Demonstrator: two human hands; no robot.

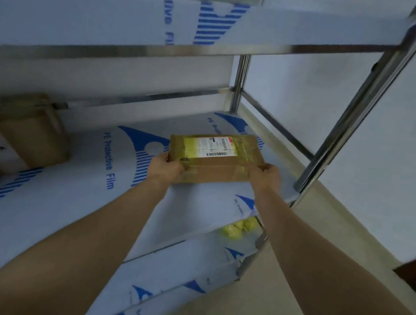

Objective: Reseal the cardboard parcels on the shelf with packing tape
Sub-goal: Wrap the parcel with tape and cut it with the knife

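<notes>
A flat cardboard parcel [217,158] with a white shipping label and shiny tape over its top lies on the middle shelf [73,210], near its right end. My left hand [166,169] grips the parcel's near left corner. My right hand [265,176] grips its near right corner. Both arms reach forward from the bottom of the view. No tape roll is in sight.
Other brown cardboard boxes [28,136] stand at the shelf's left end. The steel rack has an upper shelf [113,26], a chrome post [361,101] at the front right, and a lower shelf holding something yellow [238,228]. White wall at right.
</notes>
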